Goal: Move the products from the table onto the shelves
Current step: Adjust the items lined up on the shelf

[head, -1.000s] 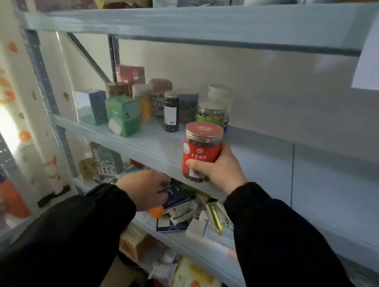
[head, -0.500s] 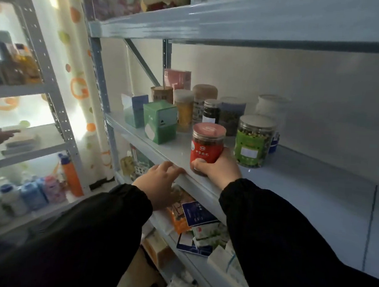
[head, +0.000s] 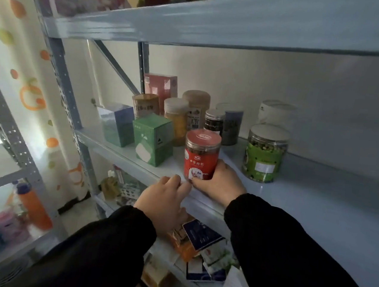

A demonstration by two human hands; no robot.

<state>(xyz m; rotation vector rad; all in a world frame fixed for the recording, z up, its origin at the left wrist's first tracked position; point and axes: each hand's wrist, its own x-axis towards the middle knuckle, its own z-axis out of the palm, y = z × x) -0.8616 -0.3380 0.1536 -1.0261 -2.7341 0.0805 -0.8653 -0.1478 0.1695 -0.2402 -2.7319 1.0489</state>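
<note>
Around the red jar (head: 202,154) on the middle shelf (head: 314,210), the green box (head: 154,139) blocks 9 o'clock, just beside it. A dark-lidded jar (head: 213,122) and a grey canister (head: 230,126) stand close behind at 12 o'clock. At 3 o'clock a bare strip of board separates it from the green jar (head: 265,153); the right hand (head: 219,183) fills the near part of that gap. Beyond the green jar, from 3 to 5 o'clock, the board lies open. The upper shelf (head: 215,22) caps the space overhead. At 7 o'clock the left hand (head: 164,200) holds the front edge.
</note>
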